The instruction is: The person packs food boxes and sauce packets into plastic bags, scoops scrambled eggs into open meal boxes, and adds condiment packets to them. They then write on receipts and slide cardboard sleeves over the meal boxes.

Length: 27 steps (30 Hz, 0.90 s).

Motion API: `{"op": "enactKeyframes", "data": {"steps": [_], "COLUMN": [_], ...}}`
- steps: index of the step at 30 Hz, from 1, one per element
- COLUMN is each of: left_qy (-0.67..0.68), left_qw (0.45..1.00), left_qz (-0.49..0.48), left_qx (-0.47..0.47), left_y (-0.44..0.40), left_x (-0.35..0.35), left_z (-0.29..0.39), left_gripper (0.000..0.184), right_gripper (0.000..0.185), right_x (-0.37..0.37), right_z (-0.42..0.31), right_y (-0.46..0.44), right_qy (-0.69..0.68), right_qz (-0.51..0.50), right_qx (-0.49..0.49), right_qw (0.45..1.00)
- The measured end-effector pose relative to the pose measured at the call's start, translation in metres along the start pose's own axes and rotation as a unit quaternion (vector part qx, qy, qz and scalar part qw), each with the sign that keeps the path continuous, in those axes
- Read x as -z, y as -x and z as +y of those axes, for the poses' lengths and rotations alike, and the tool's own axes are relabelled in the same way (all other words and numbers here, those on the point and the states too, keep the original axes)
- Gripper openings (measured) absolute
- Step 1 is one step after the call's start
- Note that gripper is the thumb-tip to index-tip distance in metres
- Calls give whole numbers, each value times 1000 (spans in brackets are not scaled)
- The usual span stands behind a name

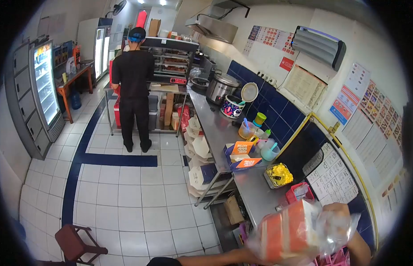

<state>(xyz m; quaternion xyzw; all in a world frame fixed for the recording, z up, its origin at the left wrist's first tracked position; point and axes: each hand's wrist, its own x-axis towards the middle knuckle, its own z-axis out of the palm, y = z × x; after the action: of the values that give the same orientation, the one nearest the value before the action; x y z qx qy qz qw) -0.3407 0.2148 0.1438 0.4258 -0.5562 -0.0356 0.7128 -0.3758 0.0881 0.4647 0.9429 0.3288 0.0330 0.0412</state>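
Note:
At the lower right, an orange and white package (288, 230) in clear plastic is held up over the steel counter (255, 188), blurred by motion. My right hand (337, 215) is at its right end, closed around the gathered clear plastic. From below, my left arm reaches to the package's lower left side; my left hand (255, 255) is mostly hidden behind the plastic, so its fingers do not show. Beyond the package are a pink basket (299, 193) and a clear container of yellow food (279, 175).
An open blue and orange box (242, 155), cups and a rice cooker (222, 88) line the counter along the wall. White boxes (200, 146) fill the shelves beneath. A person in black (134, 80) stands by the display rack. A brown stool (78, 244) is at lower left.

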Motion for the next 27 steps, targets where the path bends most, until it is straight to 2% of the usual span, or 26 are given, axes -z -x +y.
{"op": "enactKeyframes", "data": {"steps": [2,4,5,6,7,8,9,10,13,17,21,24,25,26,27], "left_qy": [-106,-90,-151,-204,-201,130,419,490,501,481,433,314,252,147,98], "left_qw": [981,973,974,942,944,951,826,764,736,739,770,850,896,966,984], "left_qz": [141,182,15,-155,-157,-280,-230,-219,-256,-278,-283,-273,-247,-168,-136], "left_qx": [-85,-105,-166,-219,-211,28,298,357,376,381,374,323,268,129,57], "left_y": [-7,-11,3,9,13,13,14,16,23,9,-18,-47,-55,-70,-70], "left_x": [-28,-37,-46,-51,-59,-65,-72,-76,-93,-138,-186,-206,-204,-191,-183], "left_z": [10,3,-19,-28,-39,-45,-51,-61,-88,-129,-165,-180,-179,-179,-179], "left_gripper": [95,89,78,68,68,55,44,46,51,60,71,80,83,70,64], "right_gripper": [23,22,21,21,20,19,19,18,17,16,17,17,18,18,18], "right_x": [-3,-3,-5,-7,-11,-15,-19,-24,-39,-55,-88,-124,-136,-151,-165], "right_z": [7,8,9,9,9,10,12,14,27,61,114,142,149,154,155], "right_y": [14,28,35,43,50,59,68,78,109,163,246,325,345,360,369], "right_qy": [9,7,4,-4,-14,-26,-40,-56,-101,-115,-161,-167,-168,-176,-185], "right_qz": [54,60,58,55,49,44,38,31,17,-1,34,76,90,106,121], "right_qx": [-89,-104,-109,-109,-108,-105,-100,-94,-77,-59,-234,-383,-424,-452,-467], "right_qw": [995,993,992,993,993,993,993,993,992,992,958,905,885,868,856]}}
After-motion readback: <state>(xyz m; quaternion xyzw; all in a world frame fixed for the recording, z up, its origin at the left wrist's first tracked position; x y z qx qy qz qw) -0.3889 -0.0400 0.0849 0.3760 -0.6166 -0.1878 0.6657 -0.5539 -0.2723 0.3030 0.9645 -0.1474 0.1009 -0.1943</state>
